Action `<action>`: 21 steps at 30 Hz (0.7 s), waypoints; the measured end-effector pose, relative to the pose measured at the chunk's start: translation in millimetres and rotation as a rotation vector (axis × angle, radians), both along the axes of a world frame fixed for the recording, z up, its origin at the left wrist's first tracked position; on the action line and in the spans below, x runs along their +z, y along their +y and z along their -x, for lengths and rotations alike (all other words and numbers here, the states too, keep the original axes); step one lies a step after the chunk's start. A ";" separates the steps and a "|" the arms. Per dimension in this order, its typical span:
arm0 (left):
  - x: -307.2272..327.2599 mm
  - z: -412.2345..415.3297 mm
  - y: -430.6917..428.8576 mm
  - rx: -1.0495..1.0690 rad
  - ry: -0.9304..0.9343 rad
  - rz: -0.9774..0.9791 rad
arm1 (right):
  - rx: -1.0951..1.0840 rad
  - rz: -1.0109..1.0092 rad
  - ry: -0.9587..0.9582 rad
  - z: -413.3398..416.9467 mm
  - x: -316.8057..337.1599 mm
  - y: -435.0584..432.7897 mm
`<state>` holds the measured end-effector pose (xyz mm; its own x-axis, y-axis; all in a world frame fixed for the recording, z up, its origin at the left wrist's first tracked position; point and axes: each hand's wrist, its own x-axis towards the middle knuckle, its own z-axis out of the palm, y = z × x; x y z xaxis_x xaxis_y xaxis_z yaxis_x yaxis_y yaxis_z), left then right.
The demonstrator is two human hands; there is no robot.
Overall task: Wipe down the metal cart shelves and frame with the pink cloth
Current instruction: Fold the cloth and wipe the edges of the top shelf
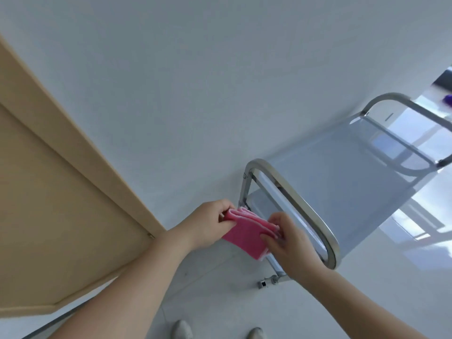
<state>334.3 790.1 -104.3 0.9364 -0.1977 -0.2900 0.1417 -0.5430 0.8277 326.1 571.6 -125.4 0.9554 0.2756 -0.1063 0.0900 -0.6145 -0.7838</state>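
Observation:
A folded pink cloth (247, 232) hangs in the air in front of the metal cart's near end. My left hand (210, 222) pinches its left edge. My right hand (285, 237) pinches its right edge, covering part of the near handle rail (298, 204). The cart's shiny top shelf (342, 177) stretches away to the upper right, ending at a far handle rail (401, 100). A lower shelf (259, 204) shows under the near rail, partly hidden by the cloth.
A light wooden door (61, 204) stands open to the left, close to my left arm. The white wall (195, 94) runs behind the cart. A cart wheel (265, 282) rests on the pale floor. My shoes (182, 330) appear at the bottom edge.

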 end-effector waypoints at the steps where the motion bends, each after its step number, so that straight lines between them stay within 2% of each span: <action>1: -9.2 -2.4 2.0 -0.010 0.000 0.002 | 0.013 0.042 0.000 0.9 -6.8 1.9; 3: -28.4 -10.7 6.6 -0.035 0.001 0.016 | 0.050 0.125 -0.071 -0.6 -19.6 8.3; 7: -74.2 -43.8 20.6 -0.058 0.000 0.075 | 0.134 0.194 -0.409 -21.9 -60.6 27.6; 14: -161.2 -104.8 25.5 -0.079 0.000 0.170 | 0.000 0.336 -0.469 -65.8 -135.4 48.1; 21: -223.2 -157.2 11.8 -0.163 -0.183 0.158 | 0.043 0.528 -0.644 -111.2 -192.3 37.4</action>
